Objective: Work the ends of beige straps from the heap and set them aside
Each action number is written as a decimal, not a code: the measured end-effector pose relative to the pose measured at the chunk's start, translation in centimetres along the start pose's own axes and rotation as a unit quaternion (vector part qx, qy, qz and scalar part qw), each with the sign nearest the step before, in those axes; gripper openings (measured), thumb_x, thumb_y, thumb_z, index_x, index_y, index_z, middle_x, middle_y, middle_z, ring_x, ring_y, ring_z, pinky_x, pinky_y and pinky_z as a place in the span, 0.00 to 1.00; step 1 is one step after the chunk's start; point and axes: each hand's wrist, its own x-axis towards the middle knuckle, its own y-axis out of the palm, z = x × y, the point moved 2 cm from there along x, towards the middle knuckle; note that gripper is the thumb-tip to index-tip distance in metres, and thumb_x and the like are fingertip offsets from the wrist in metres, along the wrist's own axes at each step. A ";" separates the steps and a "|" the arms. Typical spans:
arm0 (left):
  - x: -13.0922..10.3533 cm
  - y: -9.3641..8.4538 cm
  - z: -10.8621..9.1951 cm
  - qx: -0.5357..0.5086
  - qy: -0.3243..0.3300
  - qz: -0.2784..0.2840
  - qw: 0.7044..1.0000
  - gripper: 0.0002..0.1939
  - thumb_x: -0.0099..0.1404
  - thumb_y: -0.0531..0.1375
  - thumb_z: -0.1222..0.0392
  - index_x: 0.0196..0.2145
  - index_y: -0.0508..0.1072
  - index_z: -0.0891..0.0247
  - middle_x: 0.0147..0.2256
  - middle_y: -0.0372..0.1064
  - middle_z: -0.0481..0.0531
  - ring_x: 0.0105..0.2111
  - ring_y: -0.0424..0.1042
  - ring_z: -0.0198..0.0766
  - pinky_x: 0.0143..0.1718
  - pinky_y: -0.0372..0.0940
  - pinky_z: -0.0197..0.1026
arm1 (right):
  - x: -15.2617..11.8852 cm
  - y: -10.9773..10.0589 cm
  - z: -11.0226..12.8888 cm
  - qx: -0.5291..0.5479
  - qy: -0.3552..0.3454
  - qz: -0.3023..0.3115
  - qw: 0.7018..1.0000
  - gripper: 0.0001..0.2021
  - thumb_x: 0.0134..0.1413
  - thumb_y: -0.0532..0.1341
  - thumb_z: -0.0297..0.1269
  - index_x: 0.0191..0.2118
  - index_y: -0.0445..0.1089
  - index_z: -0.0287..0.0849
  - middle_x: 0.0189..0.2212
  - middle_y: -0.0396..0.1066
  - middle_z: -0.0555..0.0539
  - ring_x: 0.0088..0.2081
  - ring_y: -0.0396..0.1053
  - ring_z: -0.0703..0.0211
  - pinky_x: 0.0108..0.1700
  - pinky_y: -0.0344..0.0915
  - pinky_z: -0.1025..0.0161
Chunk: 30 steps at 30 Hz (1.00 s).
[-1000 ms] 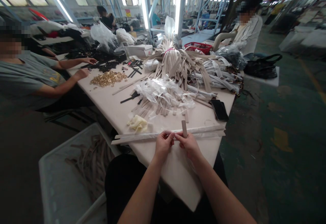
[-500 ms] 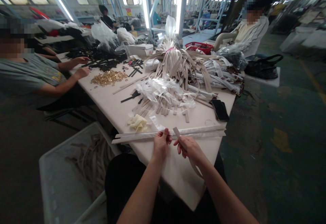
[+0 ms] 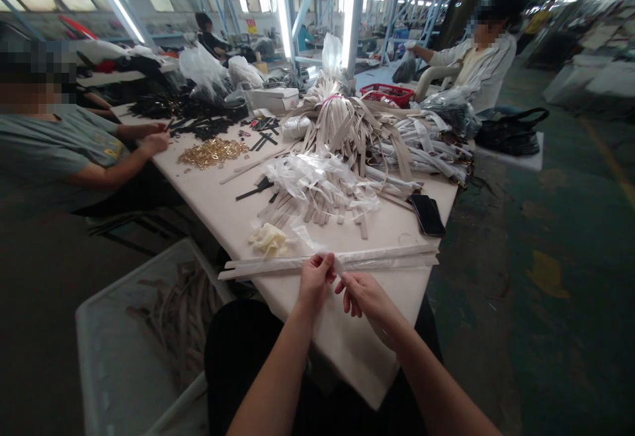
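Observation:
My left hand (image 3: 316, 278) is closed, thumb and fingers pinched at the end of a clear plastic film strip (image 3: 306, 237) that lies on the table beyond it. Close beside it, my right hand (image 3: 363, 296) pinches a narrow beige strap (image 3: 339, 266) near its tip, which points up between the hands. The rest of that strap is mostly hidden under my right hand and forearm. Just past my hands, long straps in white film (image 3: 391, 256) lie crosswise on the table. A crumpled pale yellow glove-like piece (image 3: 268, 240) sits to the left.
Loose film (image 3: 317, 178) covers strap ends mid-table, before a large strap bundle (image 3: 342, 115). A phone (image 3: 427, 215) lies near the right edge. Gold metal rings (image 3: 213, 152) are heaped near a co-worker (image 3: 94, 151). A white bin (image 3: 99, 356) with straps stands lower left.
My right hand has drawn the strap tip lower and closer to my left hand, and less strap shows. The seated person at right has raised an arm with a dark bag.

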 end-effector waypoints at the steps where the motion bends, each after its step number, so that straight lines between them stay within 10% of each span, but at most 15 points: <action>1: -0.1 0.0 0.0 0.015 -0.013 0.017 1.000 0.20 0.53 0.72 0.49 0.28 0.71 0.67 0.18 0.63 0.45 0.15 0.59 0.27 0.17 0.51 0.32 | 0.3 0.0 0.1 0.003 0.000 0.006 1.000 0.26 0.61 0.52 0.60 0.33 0.69 0.38 0.14 0.68 0.51 0.10 0.58 0.67 0.13 0.52 0.71; 24: -2.5 1.7 -4.2 0.055 0.057 -0.045 0.996 0.19 0.53 0.71 0.48 0.27 0.72 0.66 0.18 0.57 0.42 0.17 0.51 0.25 0.18 0.45 0.33 | -2.5 -2.1 1.2 -0.011 -0.013 0.047 0.999 0.23 0.60 0.59 0.55 0.37 0.73 0.35 0.25 0.76 0.43 0.19 0.70 0.61 0.22 0.63 0.66; 30: -3.3 3.1 -3.2 0.105 -0.001 0.026 0.994 0.20 0.53 0.71 0.46 0.26 0.73 0.67 0.19 0.61 0.45 0.17 0.54 0.26 0.18 0.46 0.34 | -1.8 -2.4 1.9 -0.007 -0.058 0.022 0.998 0.24 0.60 0.58 0.56 0.38 0.74 0.36 0.29 0.77 0.43 0.20 0.70 0.62 0.24 0.65 0.65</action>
